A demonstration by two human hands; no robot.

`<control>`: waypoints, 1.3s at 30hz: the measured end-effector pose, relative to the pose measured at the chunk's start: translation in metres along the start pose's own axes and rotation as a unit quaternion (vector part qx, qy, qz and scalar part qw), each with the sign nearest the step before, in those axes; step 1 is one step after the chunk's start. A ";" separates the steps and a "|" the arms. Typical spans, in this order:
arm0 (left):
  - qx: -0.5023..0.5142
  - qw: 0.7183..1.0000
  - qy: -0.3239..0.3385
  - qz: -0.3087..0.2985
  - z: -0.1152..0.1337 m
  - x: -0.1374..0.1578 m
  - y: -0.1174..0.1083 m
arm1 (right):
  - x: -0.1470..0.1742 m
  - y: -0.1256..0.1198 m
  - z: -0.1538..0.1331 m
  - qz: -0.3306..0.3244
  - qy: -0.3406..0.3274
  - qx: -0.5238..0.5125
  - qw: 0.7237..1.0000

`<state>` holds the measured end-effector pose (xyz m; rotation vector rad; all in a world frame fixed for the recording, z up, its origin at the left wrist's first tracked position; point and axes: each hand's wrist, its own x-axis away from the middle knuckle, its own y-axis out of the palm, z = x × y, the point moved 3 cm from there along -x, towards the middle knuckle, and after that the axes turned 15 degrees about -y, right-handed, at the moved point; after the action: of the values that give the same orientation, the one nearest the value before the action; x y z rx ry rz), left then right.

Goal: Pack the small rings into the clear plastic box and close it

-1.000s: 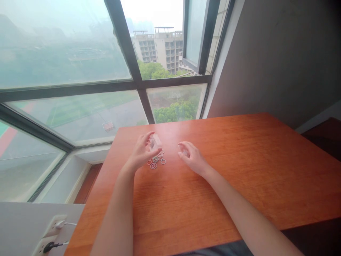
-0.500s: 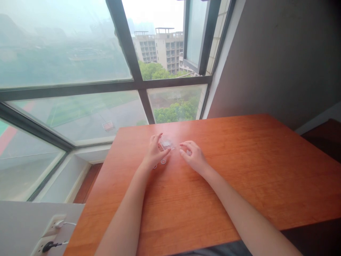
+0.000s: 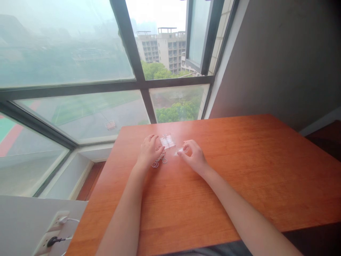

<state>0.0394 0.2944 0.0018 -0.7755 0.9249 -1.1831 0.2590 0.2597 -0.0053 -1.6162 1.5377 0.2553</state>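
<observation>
My left hand [image 3: 149,152] hovers over or rests beside a loose pile of small pale rings [image 3: 155,164], thumb and fingers apart; its fingers cover part of the pile. Just beyond the thumb lies a shiny, clear, squarish packet [image 3: 167,141] with a darker band across it. My right hand [image 3: 194,157] is to the right, thumb and forefinger pinched on a small, whitish, see-through piece [image 3: 180,151], possibly plastic. Its exact kind is too small and blurred to tell.
The reddish-brown wooden table [image 3: 239,160] reaches under both forearms. Behind it stands a window with dark frames [image 3: 101,86]. A grey wall [image 3: 279,64] rises at right, and plugs sit in sockets [image 3: 57,222] at lower left.
My left hand has drawn slightly left, uncovering more of the rings and the clear packet. My right thumb and forefinger have closed, with the whitish piece now showing at their tips.
</observation>
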 end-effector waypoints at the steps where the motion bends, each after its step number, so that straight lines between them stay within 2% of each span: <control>1: -0.002 1.000 -0.003 -0.005 -0.002 -0.001 -0.003 | 0.002 0.005 0.002 -0.025 -0.004 0.004 1.000; 4: 0.003 1.000 -0.008 -0.023 -0.006 -0.002 -0.014 | 0.007 0.014 0.005 -0.071 -0.034 0.032 0.996; 7: -0.001 0.998 -0.020 -0.052 -0.008 0.000 -0.026 | 0.007 0.015 0.007 -0.072 -0.061 0.069 0.993; 11: -0.028 0.993 -0.043 -0.108 -0.004 0.007 -0.037 | 0.004 0.007 0.008 -0.064 -0.042 0.090 0.993; 15: -0.016 0.981 0.014 -0.195 0.009 0.017 -0.034 | 0.002 0.001 0.007 -0.055 -0.012 0.096 0.994; 17: -0.015 0.975 0.039 -0.217 0.014 0.019 -0.030 | 0.002 -0.001 0.007 -0.049 -0.007 0.099 0.994; 19: -0.020 0.975 0.044 -0.216 0.015 0.019 -0.027 | 0.002 -0.001 0.007 -0.047 -0.005 0.100 0.994; 24: -0.038 0.980 0.003 -0.197 0.008 0.012 -0.025 | 0.004 0.001 0.008 -0.055 -0.003 0.092 0.994; 29: 0.005 0.985 -0.031 -0.171 -0.001 0.009 -0.032 | 0.004 0.001 0.009 -0.058 -0.001 0.089 0.994; 32: -0.003 0.987 -0.043 -0.155 -0.010 0.008 -0.037 | 0.004 0.000 0.010 -0.057 0.000 0.091 0.994; 36: -0.022 0.982 -0.054 -0.178 -0.023 0.009 -0.041 | 0.003 -0.001 0.008 -0.051 -0.006 0.100 0.994; 39: -0.051 0.977 -0.088 -0.188 -0.029 0.010 -0.046 | 0.003 0.000 0.004 -0.053 -0.020 0.109 0.992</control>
<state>-0.0049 0.2740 0.0284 -1.1565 0.7130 -1.3747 0.2609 0.2601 -0.0094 -1.5051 1.3921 0.0593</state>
